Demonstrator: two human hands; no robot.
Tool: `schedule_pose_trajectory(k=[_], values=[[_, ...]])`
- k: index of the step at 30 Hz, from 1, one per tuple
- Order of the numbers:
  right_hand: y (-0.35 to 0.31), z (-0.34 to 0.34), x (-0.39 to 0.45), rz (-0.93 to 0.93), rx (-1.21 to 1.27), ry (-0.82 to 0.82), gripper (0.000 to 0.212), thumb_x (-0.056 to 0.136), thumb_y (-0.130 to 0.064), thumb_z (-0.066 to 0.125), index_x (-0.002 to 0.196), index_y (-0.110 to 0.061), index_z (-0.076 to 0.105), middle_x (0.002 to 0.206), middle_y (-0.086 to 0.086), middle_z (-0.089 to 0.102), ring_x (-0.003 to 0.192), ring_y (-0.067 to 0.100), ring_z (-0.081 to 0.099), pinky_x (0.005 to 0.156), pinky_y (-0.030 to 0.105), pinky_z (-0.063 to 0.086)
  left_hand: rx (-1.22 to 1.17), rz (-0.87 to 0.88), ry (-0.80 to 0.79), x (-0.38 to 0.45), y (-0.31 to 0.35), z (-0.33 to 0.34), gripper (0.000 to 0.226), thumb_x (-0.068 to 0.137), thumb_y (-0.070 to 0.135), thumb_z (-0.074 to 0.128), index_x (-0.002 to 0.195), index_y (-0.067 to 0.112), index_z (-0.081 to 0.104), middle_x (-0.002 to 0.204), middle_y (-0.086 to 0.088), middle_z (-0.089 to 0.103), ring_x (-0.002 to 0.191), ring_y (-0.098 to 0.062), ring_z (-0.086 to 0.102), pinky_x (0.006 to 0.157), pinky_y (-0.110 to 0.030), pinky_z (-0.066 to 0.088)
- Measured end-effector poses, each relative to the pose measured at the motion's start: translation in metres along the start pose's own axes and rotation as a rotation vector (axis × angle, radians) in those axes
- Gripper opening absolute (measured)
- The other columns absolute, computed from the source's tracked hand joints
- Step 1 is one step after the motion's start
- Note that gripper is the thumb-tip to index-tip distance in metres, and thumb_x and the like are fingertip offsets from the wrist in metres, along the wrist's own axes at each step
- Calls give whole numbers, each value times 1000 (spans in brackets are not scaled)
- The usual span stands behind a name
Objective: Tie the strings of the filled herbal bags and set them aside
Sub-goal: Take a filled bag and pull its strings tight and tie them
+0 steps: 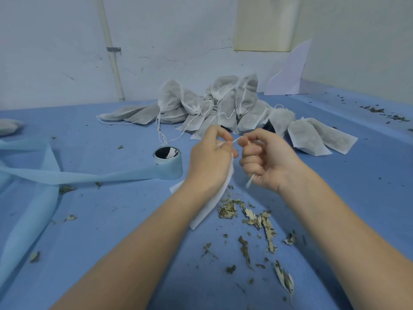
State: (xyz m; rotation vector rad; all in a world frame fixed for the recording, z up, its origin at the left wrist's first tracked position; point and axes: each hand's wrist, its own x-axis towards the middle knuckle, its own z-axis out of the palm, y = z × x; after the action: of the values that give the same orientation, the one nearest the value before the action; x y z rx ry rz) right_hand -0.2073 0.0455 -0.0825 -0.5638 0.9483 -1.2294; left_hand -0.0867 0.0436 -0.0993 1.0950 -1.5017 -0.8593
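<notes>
My left hand (211,159) holds a flat white herbal bag (212,204) that hangs down below the palm, and its thumb and forefinger pinch the bag's white string (237,139). My right hand (266,161) has its fingers curled round the same string, whose loose end (249,181) pokes out under the fist. The string runs taut between the two hands. Behind them lies a heap of filled grey-white herbal bags (223,106) with drawstrings trailing out.
A roll of light blue fabric tape (168,163) stands left of my hands, its strip running off to the left. Dried leaves (257,222) are scattered on the blue table cover (111,220) near me. One more bag (9,126) lies at the far left edge.
</notes>
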Motion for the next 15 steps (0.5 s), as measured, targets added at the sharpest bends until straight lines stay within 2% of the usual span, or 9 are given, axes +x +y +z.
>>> schedule_pose_trajectory(k=[3,6,10,15], values=[[3,4,-3,45,193,-64,8,70,-9,49,63,-8,54,44,-8,27,32,7,16,30,16,9,-18,-29,7,-1,-2,-4,14,89,15,55,80,25,58,66,9,66,65,-9,56,69,-28,44],[6,5,-4,8,308,-71,18,70,-5,46,78,-3,61,46,-6,29,34,7,16,32,15,9,-19,-24,37,-4,-3,-4,5,85,17,59,82,20,61,71,7,69,64,-4,57,68,-27,44],[12,9,-4,-75,170,-62,30,86,-5,37,98,-3,64,47,-7,27,34,5,16,31,14,11,-18,-44,90,-5,-6,-4,5,83,22,62,77,22,62,67,9,69,69,-7,58,69,-26,44],[16,12,-4,-210,-112,-48,33,86,-4,38,103,-5,67,48,-6,36,39,6,19,32,15,17,-32,-46,86,-5,-9,-6,16,86,32,64,77,19,63,68,8,69,77,-9,63,75,-29,46]])
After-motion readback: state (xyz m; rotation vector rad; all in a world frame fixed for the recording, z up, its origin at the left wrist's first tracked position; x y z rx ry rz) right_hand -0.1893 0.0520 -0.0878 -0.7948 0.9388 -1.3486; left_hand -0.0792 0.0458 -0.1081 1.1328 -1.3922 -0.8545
